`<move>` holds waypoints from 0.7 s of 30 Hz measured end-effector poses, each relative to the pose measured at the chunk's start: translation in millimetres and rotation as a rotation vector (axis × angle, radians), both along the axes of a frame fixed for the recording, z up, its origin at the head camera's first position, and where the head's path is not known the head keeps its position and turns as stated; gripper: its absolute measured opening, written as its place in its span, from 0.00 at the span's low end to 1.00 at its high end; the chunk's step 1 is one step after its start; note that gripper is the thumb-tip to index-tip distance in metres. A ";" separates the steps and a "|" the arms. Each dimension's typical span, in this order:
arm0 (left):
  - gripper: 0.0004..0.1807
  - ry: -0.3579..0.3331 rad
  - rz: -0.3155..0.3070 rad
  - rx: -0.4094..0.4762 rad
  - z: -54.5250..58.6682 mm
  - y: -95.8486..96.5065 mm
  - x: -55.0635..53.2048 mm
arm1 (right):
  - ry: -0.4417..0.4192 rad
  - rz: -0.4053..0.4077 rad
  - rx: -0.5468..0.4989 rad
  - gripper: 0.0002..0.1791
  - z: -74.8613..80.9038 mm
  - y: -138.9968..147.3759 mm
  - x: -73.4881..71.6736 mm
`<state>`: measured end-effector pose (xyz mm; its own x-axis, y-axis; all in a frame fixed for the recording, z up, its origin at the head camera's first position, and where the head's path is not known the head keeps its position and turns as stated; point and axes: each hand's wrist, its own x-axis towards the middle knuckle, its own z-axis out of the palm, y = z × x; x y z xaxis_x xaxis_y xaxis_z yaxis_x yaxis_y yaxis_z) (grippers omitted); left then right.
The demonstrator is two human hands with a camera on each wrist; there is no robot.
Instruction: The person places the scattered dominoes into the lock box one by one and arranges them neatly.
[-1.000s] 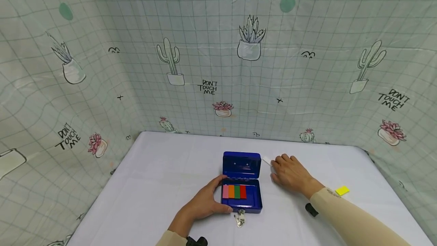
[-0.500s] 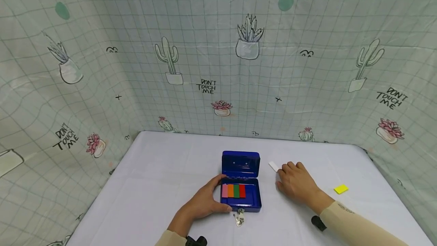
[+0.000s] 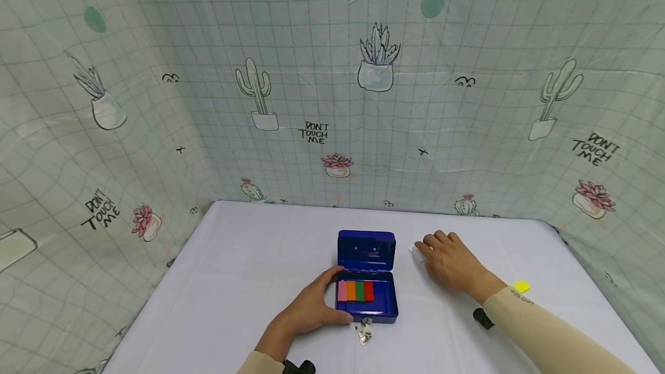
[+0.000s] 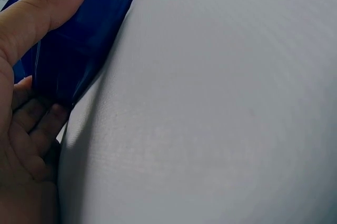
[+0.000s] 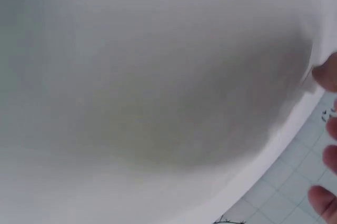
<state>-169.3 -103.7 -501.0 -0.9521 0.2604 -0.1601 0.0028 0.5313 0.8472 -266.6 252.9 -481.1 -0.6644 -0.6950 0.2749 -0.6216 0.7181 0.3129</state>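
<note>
A blue metal cash box (image 3: 385, 305) stands with its lid raised on the white-covered table. Keys (image 3: 365, 333) hang from its front lock. Inside, side by side at the left, lie a pink strip (image 3: 342, 291), an orange strip (image 3: 351, 291), a green strip (image 3: 360, 291) and a red strip (image 3: 369, 291). My left hand (image 3: 306, 307) holds the box by its left side, thumb at the front corner. Right of the lid, my right hand (image 3: 451, 263) reaches over a small white strip (image 3: 414, 251), mostly hidden by the fingers. A fingertip (image 5: 325, 74) touches its edge in the right wrist view; the other fingers are spread.
A small yellow piece (image 3: 522, 287) lies on the table beyond the right forearm, partly covered by the sleeve (image 3: 540, 322). The table's far edge meets a patterned cloth backdrop (image 3: 332, 103), which also hangs along both sides.
The white strip first shifted right and nearer with my right hand. Since then the hand has gone forward and left over it, covering more of it. My left hand stays on the box.
</note>
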 end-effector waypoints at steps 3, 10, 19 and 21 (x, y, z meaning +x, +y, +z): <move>0.59 -0.007 0.004 -0.004 -0.6 0.8 0.4 | -0.099 -0.014 0.000 0.25 1.4 0.2 -7.7; 0.58 0.002 -0.007 0.005 -1.9 1.2 0.7 | -0.245 -0.048 0.017 0.24 4.3 0.3 -18.8; 0.59 -0.007 0.008 -0.004 -0.6 1.6 -0.1 | -0.265 -0.036 -0.004 0.18 3.9 -0.9 -20.1; 0.59 -0.006 0.008 -0.003 -0.6 1.0 -0.3 | -0.282 -0.037 -0.012 0.18 4.6 -1.2 -20.0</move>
